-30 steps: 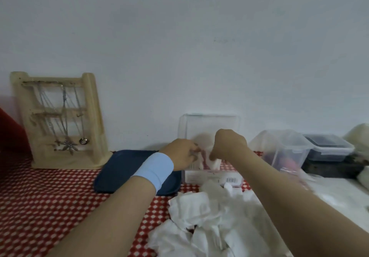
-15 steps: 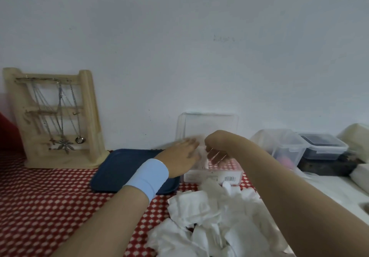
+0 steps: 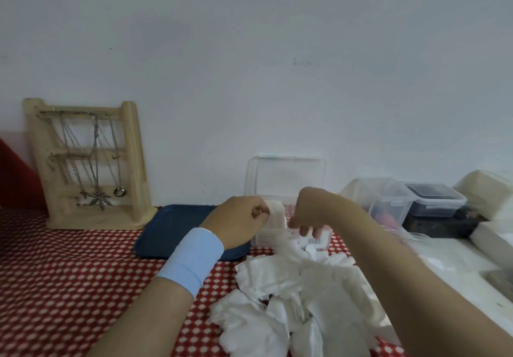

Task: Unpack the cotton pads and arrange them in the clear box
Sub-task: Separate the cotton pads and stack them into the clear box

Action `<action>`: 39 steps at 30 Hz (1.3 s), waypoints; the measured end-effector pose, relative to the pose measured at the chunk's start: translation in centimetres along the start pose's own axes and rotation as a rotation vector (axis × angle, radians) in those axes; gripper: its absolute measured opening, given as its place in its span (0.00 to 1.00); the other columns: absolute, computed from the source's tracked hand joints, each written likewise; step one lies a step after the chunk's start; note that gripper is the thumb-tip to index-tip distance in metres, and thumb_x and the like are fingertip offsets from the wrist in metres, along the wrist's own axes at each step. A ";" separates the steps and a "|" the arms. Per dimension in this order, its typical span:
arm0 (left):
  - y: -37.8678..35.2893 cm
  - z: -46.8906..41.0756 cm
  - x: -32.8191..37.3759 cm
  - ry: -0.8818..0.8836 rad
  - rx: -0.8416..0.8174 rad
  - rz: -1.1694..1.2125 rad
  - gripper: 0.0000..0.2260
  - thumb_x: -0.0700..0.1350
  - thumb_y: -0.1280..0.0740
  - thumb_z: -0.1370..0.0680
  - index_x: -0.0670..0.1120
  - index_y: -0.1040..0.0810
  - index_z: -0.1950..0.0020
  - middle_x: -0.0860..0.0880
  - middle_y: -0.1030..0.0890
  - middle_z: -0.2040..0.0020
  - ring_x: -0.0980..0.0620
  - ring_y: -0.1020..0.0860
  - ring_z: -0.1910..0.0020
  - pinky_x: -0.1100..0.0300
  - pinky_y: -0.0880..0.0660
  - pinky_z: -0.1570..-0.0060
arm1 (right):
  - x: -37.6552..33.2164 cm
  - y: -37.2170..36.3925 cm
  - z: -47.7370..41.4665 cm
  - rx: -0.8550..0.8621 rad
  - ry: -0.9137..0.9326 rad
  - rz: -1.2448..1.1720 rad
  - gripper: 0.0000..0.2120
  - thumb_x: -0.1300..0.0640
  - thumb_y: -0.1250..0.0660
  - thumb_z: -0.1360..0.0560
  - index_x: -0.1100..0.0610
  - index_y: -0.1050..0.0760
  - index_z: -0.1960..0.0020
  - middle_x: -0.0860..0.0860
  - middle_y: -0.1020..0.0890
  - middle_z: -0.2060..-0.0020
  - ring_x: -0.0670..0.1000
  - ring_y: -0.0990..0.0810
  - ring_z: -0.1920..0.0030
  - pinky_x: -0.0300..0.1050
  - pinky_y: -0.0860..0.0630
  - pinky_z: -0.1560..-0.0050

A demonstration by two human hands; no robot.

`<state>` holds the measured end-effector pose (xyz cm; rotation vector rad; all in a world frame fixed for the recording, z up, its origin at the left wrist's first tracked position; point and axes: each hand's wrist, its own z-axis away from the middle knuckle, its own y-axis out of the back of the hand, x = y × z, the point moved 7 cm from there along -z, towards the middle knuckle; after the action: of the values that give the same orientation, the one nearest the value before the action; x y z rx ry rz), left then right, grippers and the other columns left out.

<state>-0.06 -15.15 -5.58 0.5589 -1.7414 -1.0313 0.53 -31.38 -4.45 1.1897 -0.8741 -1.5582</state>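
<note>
While the left hand [image 3: 241, 223] pinches a stack of cotton pads [image 3: 276, 213] at the 9 o'clock end of the clear box [image 3: 269, 238], the right hand [image 3: 311, 209] curls down into it, grip can't be told. Looks like the packing step; the next move needs the stack seated snug inside. One box, one held stack, one loose white heap [image 3: 291, 295] at 6 o'clock, one blue tray [image 3: 172, 229] at 9.

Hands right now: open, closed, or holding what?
Left hand: pinches the cotton pads.
Right hand: fingers curled over the clear box; grip cannot be told.
</note>
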 end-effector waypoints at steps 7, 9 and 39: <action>-4.0 1.8 0.0 0.125 -0.245 -0.063 0.13 0.50 0.37 0.18 0.45 0.17 0.42 0.48 0.16 0.46 0.46 0.17 0.47 0.54 0.20 0.47 | -1.7 0.4 3.4 0.219 0.037 0.207 0.07 0.53 0.27 0.30 0.55 0.23 0.59 0.47 0.15 0.67 0.48 0.15 0.68 0.40 0.20 0.55; -4.7 2.0 -0.2 0.160 -0.260 -0.052 0.14 0.50 0.36 0.19 0.44 0.17 0.41 0.46 0.16 0.42 0.44 0.18 0.43 0.51 0.21 0.40 | -1.7 -0.3 4.0 0.189 0.039 0.299 0.11 0.52 0.26 0.28 0.54 0.27 0.55 0.47 0.19 0.65 0.50 0.17 0.64 0.42 0.21 0.55; -2.0 4.7 -1.2 0.243 -0.063 1.015 0.08 0.38 0.34 0.18 0.42 0.17 0.42 0.43 0.13 0.46 0.45 0.14 0.46 0.52 0.17 0.47 | -0.6 -2.1 4.7 0.063 0.204 -0.868 0.07 0.57 0.23 0.27 0.57 0.15 0.50 0.54 0.12 0.58 0.49 0.16 0.63 0.43 0.19 0.60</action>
<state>-4.08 -13.46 -8.55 -0.2512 -1.4650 -0.2703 -4.48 -30.27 -4.99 1.8804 -0.2558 -2.0215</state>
